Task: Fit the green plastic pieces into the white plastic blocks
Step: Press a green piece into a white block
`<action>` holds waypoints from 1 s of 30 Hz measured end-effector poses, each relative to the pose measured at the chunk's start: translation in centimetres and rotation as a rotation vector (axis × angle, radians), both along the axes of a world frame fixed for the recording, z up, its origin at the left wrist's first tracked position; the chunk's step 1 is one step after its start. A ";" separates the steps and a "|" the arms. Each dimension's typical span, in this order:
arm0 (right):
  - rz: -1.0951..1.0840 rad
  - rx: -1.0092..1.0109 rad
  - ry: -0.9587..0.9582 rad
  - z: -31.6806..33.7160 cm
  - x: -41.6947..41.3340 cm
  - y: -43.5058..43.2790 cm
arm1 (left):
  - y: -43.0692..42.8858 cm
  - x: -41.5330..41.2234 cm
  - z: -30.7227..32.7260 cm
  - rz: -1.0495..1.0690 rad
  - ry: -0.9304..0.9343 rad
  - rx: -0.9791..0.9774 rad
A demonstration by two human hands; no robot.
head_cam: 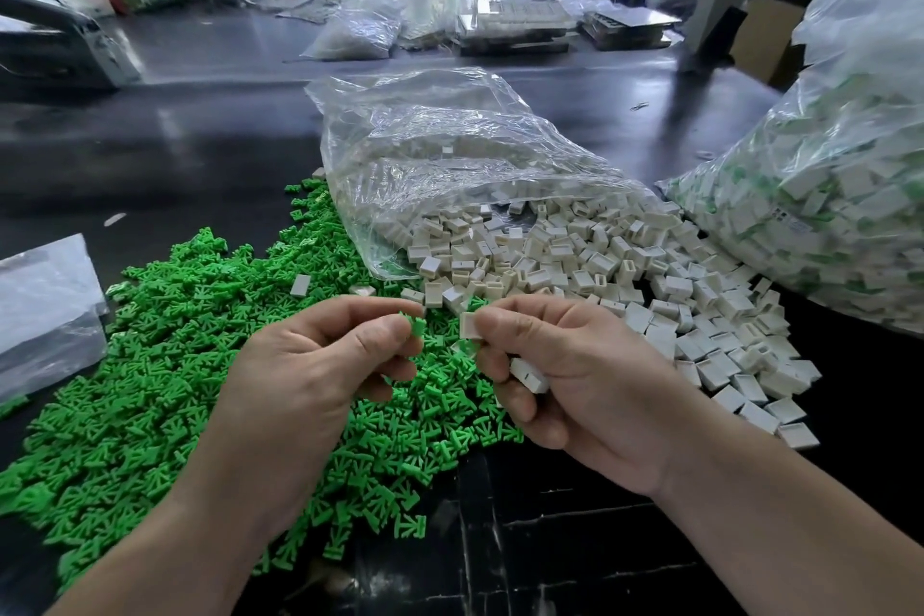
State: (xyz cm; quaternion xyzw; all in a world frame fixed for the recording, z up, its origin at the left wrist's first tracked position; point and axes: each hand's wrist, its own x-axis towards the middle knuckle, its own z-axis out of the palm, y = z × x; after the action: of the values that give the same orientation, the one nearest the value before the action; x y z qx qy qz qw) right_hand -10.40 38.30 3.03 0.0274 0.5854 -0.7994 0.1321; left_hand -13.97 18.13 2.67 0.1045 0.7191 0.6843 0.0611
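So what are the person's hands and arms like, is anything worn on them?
Nothing is worn. The left hand and right hand are bare: no gloves, rings or wristbands show. The left forearm and right forearm are bare too, with no sleeve in view down to the picture's edge.

One camera sits on the person's head. It looks forward and down, close above the left hand (320,365) and right hand (575,380), and far across the black table (550,540).
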 end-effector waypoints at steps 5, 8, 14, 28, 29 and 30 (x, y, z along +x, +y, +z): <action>0.029 0.117 0.117 0.0 0.4 -0.5 | 0.9 0.3 -0.3 -0.079 -0.158 0.199; 0.029 0.201 0.195 0.0 0.5 -0.7 | 1.3 0.5 -0.4 -0.091 -0.177 0.234; -0.035 0.274 0.236 0.0 0.7 -0.8 | 1.6 0.8 -0.4 -0.080 -0.147 0.247; -0.027 0.273 0.254 -0.1 0.6 -0.7 | 1.9 1.5 -0.5 -0.038 0.035 0.134; -0.027 0.261 0.257 -0.1 0.6 -0.7 | 1.9 1.5 -0.5 -0.035 0.029 0.140; -0.026 0.250 0.261 -0.2 0.6 -0.7 | 1.9 1.6 -0.5 -0.033 0.020 0.147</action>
State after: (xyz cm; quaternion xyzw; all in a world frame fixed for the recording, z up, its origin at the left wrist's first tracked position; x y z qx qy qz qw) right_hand -9.85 37.56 2.85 -0.0528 0.6920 -0.7189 0.0404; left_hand -12.41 20.05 2.14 0.1274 0.6656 0.7332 0.0572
